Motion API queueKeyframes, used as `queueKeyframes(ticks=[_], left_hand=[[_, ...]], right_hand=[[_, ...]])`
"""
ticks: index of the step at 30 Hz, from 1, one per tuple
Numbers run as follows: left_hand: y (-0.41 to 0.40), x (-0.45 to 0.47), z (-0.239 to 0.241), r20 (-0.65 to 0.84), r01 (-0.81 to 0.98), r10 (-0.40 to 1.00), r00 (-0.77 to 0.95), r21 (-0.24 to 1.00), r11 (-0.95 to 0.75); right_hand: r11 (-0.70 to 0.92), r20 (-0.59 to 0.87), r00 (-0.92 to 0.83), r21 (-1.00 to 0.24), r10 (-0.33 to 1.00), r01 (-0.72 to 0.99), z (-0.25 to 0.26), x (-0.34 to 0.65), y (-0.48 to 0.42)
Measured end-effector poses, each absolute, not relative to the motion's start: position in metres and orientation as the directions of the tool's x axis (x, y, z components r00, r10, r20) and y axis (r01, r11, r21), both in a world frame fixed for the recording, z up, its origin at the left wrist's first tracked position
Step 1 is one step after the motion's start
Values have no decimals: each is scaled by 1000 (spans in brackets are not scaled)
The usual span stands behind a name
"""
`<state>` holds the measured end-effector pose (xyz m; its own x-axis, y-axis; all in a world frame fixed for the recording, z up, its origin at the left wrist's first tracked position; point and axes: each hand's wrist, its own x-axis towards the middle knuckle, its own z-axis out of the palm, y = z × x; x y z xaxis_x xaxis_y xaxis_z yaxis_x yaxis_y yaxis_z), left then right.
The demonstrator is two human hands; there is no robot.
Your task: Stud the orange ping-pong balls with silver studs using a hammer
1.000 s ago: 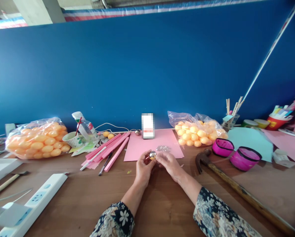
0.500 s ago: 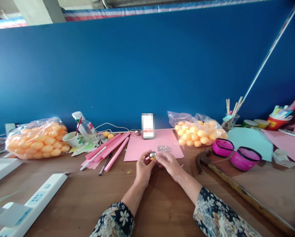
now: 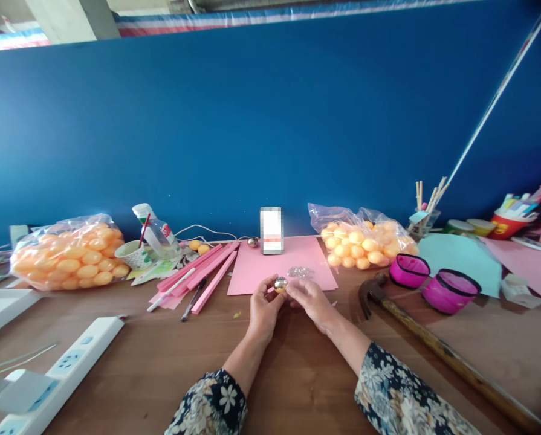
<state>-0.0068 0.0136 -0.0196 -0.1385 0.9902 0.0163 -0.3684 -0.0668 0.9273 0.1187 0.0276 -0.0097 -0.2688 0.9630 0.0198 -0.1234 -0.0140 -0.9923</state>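
Note:
A small ball [image 3: 280,284], shiny silver on top and orange below, is between the fingertips of my left hand [image 3: 265,305]. Against the ball's right side, the fingers of my right hand [image 3: 310,300] are pinched together; anything between them is too small to make out. Just beyond my hands lies a pink sheet [image 3: 247,275] with a small heap of clear, glittering pieces [image 3: 300,272] on it. Another shiny silver ball [image 3: 252,242] rests at the sheet's far edge, beside an upright phone-like white panel [image 3: 271,232] that is blurred out.
Bags of orange balls [image 3: 84,260] [image 3: 361,244] flank the sheet. Left are folded pink strips [image 3: 213,281], pens, a tilted bottle [image 3: 159,232], a paper cup [image 3: 132,257] and a power strip [image 3: 66,362]. A hammer [image 3: 433,347] and two magenta rings [image 3: 451,291] lie right.
Almost nothing differs. My hands and the ball stay in the same place, while the camera view shifts very slightly.

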Motion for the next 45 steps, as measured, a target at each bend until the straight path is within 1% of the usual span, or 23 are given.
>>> queueKeyframes(ticks=[8, 14, 22, 35, 45], left_hand=[[12, -6, -17, -16, -372, 989, -144, 927, -39], [12, -7, -18, 5, -359, 989, -145, 932, -57], [13, -6, -17, -12, -374, 990, -143, 926, -43], [13, -6, -17, -29, -378, 989, -142, 925, -28], [12, -7, -16, -24, -341, 991, -132, 940, -22]], right_hand=[[-14, 18, -267, -993, 964, -117, -7, 119, 26], [-22, 11, -254, -992, 967, -128, -5, 118, 25], [-27, 13, -254, -988, 967, -150, -7, 118, 27], [-29, 4, -256, -991, 967, -128, -7, 118, 27], [-41, -12, -254, -994, 967, -106, -6, 118, 27]])
